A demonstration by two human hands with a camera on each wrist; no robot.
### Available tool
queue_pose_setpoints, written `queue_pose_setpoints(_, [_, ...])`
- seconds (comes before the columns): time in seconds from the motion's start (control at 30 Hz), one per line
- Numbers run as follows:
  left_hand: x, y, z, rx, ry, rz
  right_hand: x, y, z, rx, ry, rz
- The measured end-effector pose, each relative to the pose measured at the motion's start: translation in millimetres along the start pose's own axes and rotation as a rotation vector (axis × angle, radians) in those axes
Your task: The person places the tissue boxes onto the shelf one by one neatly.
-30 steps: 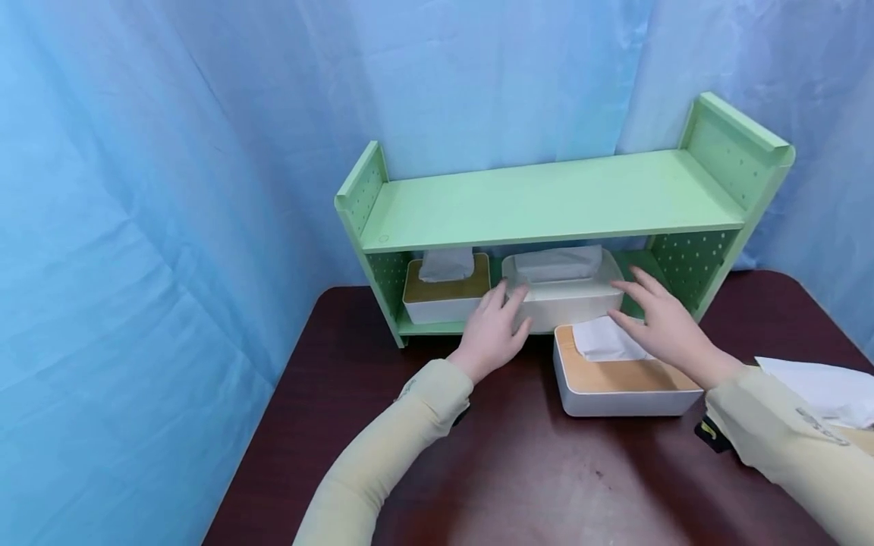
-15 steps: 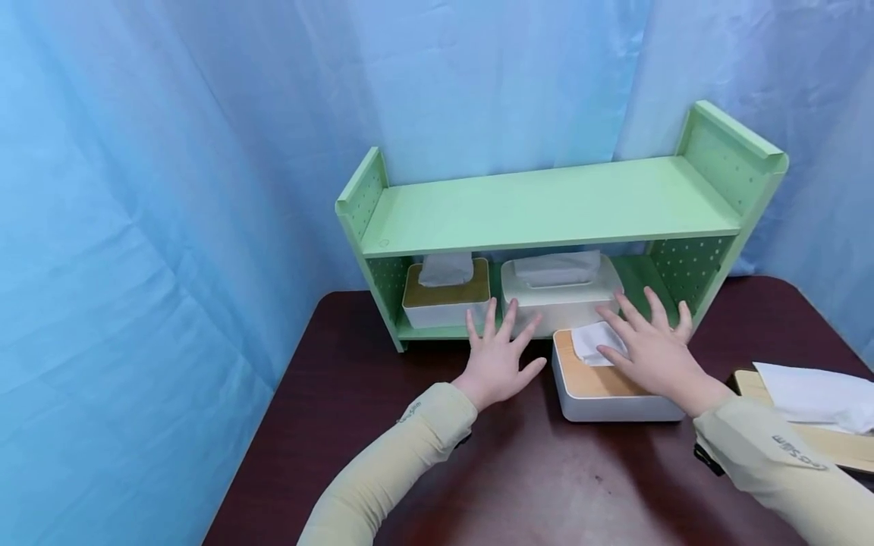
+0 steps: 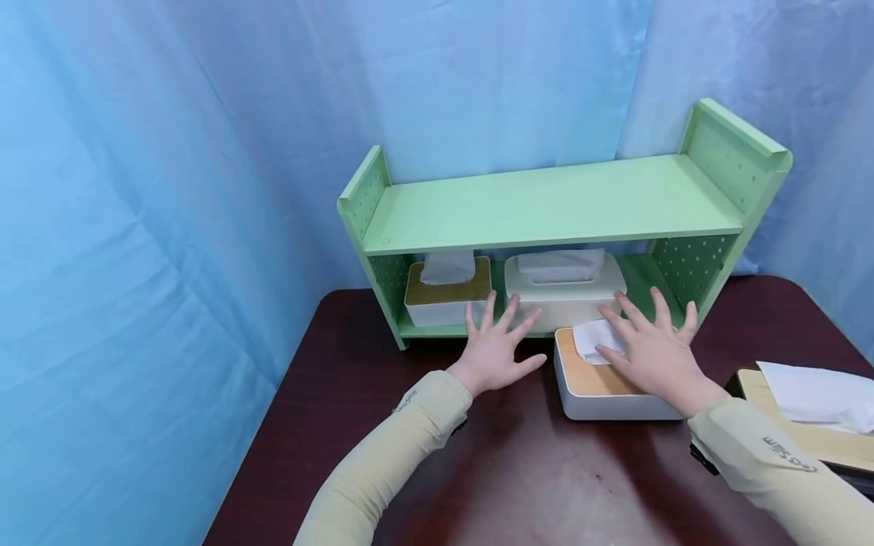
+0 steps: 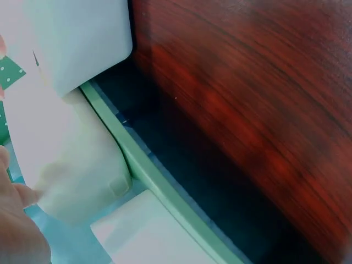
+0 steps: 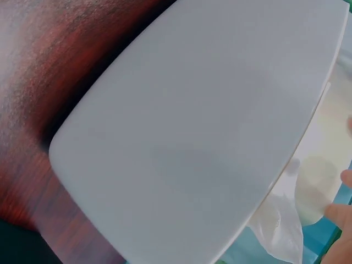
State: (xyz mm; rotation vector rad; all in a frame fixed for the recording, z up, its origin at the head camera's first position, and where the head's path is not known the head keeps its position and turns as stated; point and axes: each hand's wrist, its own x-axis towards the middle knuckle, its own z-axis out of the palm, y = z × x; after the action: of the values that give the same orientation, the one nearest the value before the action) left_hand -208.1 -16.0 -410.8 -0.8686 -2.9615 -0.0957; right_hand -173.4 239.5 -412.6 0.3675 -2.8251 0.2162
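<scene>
My left hand (image 3: 490,355), fingers spread and straight, hovers in front of the lower level of a green shelf (image 3: 546,205). Just beyond its fingertips stands a white tissue box (image 3: 565,294) on that level; the head view does not settle whether they touch. My right hand (image 3: 655,353), also spread, is over a white tissue box with an orange-brown lid (image 3: 614,406) on the table and covers part of it. That box's white side fills much of the right wrist view. Neither hand holds anything. Another tissue box with a darker wooden lid (image 3: 447,299) sits at the shelf's left end.
At the right on the dark red-brown table (image 3: 546,470) stands a box with a pale wooden top (image 3: 836,444) and a white tissue lying over it. Blue curtains (image 3: 171,189) hang behind and to the left. The shelf's side panels rise above its top board.
Over the last second both hands have drawn back a little from the white tissue box, and their fingers have spread wide. The boxes look unmoved.
</scene>
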Motion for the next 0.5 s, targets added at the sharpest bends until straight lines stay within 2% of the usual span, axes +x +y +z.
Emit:
queue_pose_setpoints(0.27, [7.8, 3.5, -0.9, 0.012, -0.011, -0.007, 1.4, 5.3, -0.5, -0.047, -0.072, 0.013])
queue_pose_setpoints(0.5, [21.1, 9.7, 1.3, 0.050, -0.007, -0.026, 10.5, 10.5, -5.5, -0.056, -0.106, 0.026])
